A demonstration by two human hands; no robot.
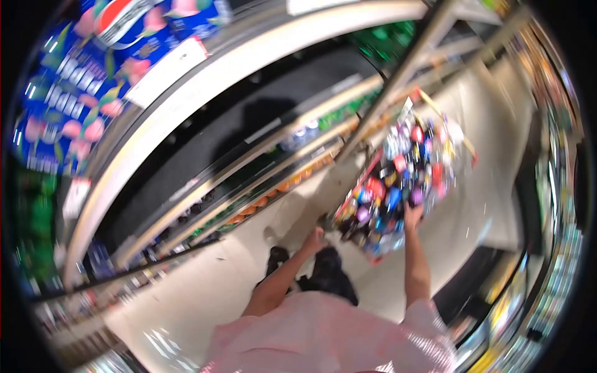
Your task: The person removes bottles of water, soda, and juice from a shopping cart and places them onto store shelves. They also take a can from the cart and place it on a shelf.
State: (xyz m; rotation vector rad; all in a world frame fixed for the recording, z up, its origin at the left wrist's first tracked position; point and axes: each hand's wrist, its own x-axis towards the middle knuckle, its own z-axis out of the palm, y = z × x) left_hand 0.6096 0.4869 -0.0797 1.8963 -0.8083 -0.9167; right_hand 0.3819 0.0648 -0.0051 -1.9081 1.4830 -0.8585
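Note:
A shopping cart or crate with red edges is heaped with bottles whose caps are red, blue, purple and black. My right hand reaches among them at the near side, close to a purple cap. Blur and the bottles hide how its fingers sit. To the left, my left hand hangs in front of my dark trousers, near the corner of the load. Its fingers look curled in; whether anything is inside them does not show.
Store shelves with green bottles and orange-topped goods run along the left. Blue Pepsi packs stand on the top shelf. More stocked shelves line the right side. Pale floor lies between. A slanted post rises beside the load.

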